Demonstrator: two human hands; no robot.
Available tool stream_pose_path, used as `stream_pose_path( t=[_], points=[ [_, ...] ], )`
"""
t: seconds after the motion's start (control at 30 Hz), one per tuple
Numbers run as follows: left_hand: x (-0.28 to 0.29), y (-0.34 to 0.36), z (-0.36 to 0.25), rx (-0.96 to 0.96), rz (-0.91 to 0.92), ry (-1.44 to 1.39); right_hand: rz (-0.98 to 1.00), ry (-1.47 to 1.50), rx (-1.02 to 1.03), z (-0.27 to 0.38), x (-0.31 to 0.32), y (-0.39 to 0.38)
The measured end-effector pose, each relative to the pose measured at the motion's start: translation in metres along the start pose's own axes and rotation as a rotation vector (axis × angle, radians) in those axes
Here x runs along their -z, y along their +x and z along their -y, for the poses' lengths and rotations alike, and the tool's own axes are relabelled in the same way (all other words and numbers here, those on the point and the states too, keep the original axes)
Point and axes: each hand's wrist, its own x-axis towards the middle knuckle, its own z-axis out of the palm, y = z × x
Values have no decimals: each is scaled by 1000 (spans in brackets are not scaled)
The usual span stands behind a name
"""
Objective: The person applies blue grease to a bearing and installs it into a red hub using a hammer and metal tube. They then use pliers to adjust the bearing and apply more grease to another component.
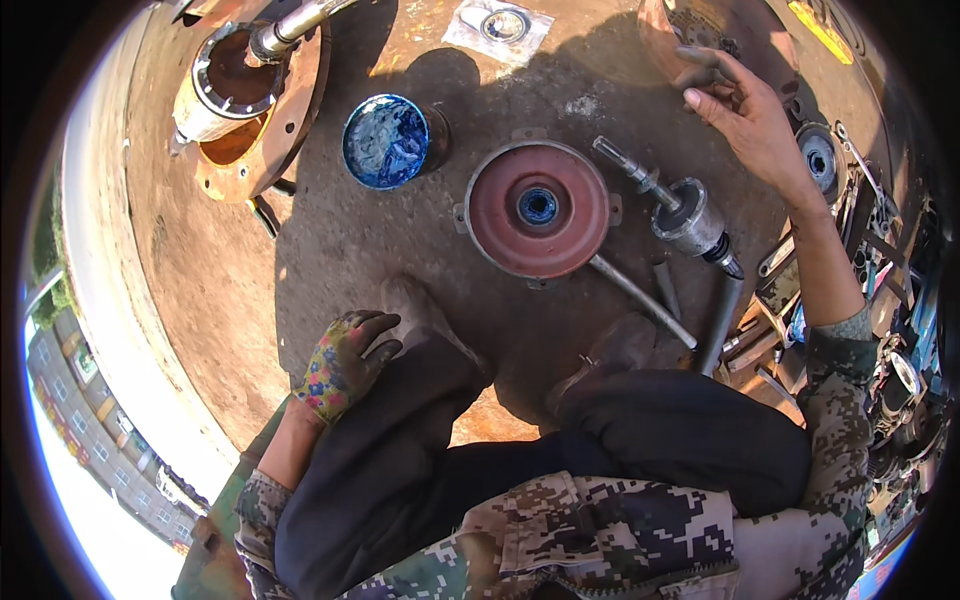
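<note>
My left hand (345,365), in a flowered glove, rests by my left knee, fingers apart and empty. My right hand (735,105), bare, is raised at upper right, fingers loosely bent and apart, holding nothing visible. Between them a red round housing (496,225) with a blue-greased centre lies on the ground, a metal bar (645,300) reaching out from it. A tin of blue grease (385,145) stands to its left. A shaft assembly with a cylindrical hub (680,225) lies at its right, below my right hand.
A large rusty flanged part with a shaft (235,160) sits upper left. A ring on a white sheet (500,28) lies at the top. A grey pulley-like part (815,160), wrenches (860,160) and piled metal parts line the right side. A road runs along the far left.
</note>
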Motion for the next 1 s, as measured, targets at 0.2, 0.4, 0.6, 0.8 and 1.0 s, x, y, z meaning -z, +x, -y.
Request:
stream_pose_path(
  t=[0.2, 0.4, 0.6, 0.8, 1.0],
  points=[
    [-2, 20, -9, 80, 68, -129, 2, -18, -39, 5, 8, -14],
    [-8, 39, -3, 31, 104, -103, -52, -68, -34, -7, 23, -24],
    [-13, 49, 11, 74, 106, -215, -115, -79, -45, -19, 38, -36],
    [-14, 73, 14, 96, 112, -291, -179, -76, -115, -15, 44, -59],
    [-23, 101, 9, 177, 118, -473, -257, -69, -148, -14, 54, -84]
  ],
)
